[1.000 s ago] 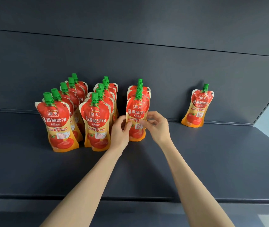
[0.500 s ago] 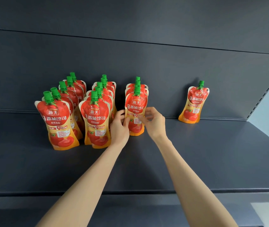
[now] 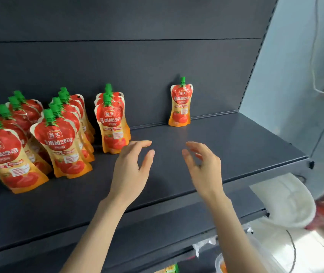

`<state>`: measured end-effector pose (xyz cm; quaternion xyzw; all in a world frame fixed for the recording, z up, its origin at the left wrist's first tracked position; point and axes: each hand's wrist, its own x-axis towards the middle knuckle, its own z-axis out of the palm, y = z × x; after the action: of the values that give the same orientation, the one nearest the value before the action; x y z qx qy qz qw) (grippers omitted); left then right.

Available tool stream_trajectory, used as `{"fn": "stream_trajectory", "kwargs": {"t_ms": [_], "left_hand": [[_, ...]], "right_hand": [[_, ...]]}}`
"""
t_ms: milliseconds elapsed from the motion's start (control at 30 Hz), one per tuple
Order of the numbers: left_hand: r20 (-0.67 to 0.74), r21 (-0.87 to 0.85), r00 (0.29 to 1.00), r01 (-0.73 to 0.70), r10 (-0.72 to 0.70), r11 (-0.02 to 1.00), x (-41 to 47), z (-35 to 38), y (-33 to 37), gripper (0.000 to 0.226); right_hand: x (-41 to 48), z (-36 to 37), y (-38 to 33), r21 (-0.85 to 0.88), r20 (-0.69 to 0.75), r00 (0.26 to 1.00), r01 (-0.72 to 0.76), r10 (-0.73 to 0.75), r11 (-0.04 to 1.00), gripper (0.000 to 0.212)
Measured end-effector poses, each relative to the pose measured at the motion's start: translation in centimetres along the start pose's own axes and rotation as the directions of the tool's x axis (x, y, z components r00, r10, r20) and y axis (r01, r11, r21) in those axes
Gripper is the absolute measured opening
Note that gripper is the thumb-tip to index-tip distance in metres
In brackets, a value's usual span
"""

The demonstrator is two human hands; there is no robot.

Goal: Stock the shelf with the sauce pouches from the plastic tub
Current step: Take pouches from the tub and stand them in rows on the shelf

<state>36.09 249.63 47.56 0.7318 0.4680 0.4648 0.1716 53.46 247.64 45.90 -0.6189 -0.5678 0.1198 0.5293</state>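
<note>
On the dark shelf point(image 3: 226, 138), far left: a row of sauce pouches point(image 3: 5, 154), red and orange with green caps, standing upright one behind another toward the back panel.
Second row: more pouches point(image 3: 62, 142) just beside the first, also in file, the front one facing the camera.
Third row: a shorter file point(image 3: 112, 125) of about three pouches, set a little apart from the second row and further back.
Left hand point(image 3: 131, 170): empty, fingers spread and slightly curled, hovering above the bare shelf, its fingertips near the base of the third row's front pouch but not touching it.
Right hand point(image 3: 204, 170): empty too, fingers loosely apart, palm turned toward the left hand, over bare shelf.
Lone pouch point(image 3: 180, 103): upright against the back panel, well apart from the rows.
Lower right: a white, blurred object point(image 3: 287, 201) beyond the shelf edge; what it is I cannot tell.
</note>
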Motion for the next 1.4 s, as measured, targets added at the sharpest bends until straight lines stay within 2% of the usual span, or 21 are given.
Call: {"fn": "stream_trajectory", "kwargs": {"t_ms": [167,333,467,600,800,1067,1233,1300,1400], "left_hand": [[0.189,-0.102,0.981,-0.034,0.053,0.994,-5.9,7.7,5.3,0.028],[0.386,-0.152,0.922,0.07,-0.006,0.986,-14.2,17.3,9.5,0.021],[0.522,-0.146,0.853,0.116,-0.023,0.982,-19.4,23.9,11.1,0.017],[0.667,-0.099,0.74,0.199,-0.083,0.975,-22.8,29.3,11.2,0.02],[0.773,0.015,0.595,0.326,-0.218,0.945,-26.5,37.7,8.1,0.017],[0.828,0.267,0.37,0.4,-0.422,0.876,-32.1,51.0,-2.4,0.022],[0.86,0.366,0.267,0.27,-0.435,0.89,-35.4,57.6,-10.3,0.029],[0.881,0.389,0.21,0.188,-0.423,0.902,-36.3,59.8,-12.9,0.039],[0.906,0.404,0.12,0.039,-0.406,0.914,-37.2,62.6,-15.9,0.051]], "right_hand": [[-7.0,-8.9,5.4,-0.048,-0.081,0.986,-0.147,0.143,0.988,0.016],[-14.7,-17.5,11.9,-0.059,-0.103,0.936,-0.343,0.336,0.938,0.013],[-19.4,-22.4,16.9,-0.093,-0.143,0.878,-0.472,0.457,0.877,0.011],[-22.5,-24.9,21.5,-0.105,-0.171,0.801,-0.594,0.574,0.798,0.011],[-25.6,-24.4,30.1,-0.047,-0.196,0.655,-0.749,0.73,0.66,0.01],[-29.3,-18.5,45.5,0.046,-0.176,0.395,-0.912,0.902,0.408,0.013],[-33.3,-15.0,53.8,0.05,-0.154,0.259,-0.962,0.954,0.269,0.014],[-35.2,-13.7,56.9,-0.023,-0.137,0.235,-0.972,0.962,0.234,0.021],[-37.6,-12.4,60.7,-0.169,-0.088,0.242,-0.96,0.966,0.225,0.032]]}}
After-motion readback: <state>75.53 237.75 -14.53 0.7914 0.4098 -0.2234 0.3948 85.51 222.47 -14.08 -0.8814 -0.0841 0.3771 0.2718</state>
